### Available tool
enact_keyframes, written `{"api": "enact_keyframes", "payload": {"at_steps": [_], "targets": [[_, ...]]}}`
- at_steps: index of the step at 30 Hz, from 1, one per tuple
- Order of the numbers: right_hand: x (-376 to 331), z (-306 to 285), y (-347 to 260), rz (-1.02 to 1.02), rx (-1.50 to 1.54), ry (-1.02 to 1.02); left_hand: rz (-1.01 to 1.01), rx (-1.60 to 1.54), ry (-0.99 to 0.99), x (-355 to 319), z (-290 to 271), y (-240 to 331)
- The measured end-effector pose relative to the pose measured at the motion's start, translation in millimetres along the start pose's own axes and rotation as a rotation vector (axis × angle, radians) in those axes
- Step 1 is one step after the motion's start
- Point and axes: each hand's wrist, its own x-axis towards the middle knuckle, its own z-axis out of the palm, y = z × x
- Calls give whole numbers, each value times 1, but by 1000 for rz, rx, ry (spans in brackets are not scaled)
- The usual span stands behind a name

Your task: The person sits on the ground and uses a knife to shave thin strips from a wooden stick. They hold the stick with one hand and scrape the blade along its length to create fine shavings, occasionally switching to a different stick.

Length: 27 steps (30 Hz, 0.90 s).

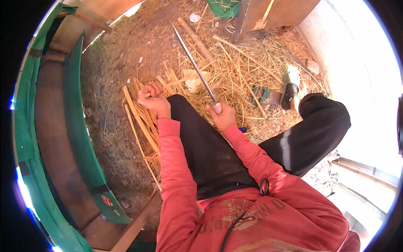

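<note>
My right hand (223,116) is closed around the pale handle of a long knife (194,64). Its narrow blade slants up and away to the left. My left hand (154,99), fingers curled in, grips a thin wooden strip (181,80) that runs right toward the blade. The blade crosses the strip's line; whether they touch I cannot tell. A bundle of split wooden strips (142,122) lies beneath and beside my left hand, left of my bent leg. A pale piece of material (193,80) rests on the shavings behind the blade.
Straw-like shavings (243,71) cover the ground, with a round pole (196,38) lying farther off. A green-edged panel (77,105) stands at left, a brown wooden board (275,14) at the far right, and a white wall (357,54) beside my shoe (289,90).
</note>
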Motion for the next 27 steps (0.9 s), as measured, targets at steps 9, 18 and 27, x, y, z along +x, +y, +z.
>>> {"api": "enact_keyframes", "payload": {"at_steps": [9,18,27], "targets": [[0,34,88,282,-399,-336,-2,10,-3,6,-20,12],[16,21,19,151,-73,-169,-30,-52,126,9,-33,11],[0,33,102,251,-466,-292,-27,35,-25,2,-35,15]]}}
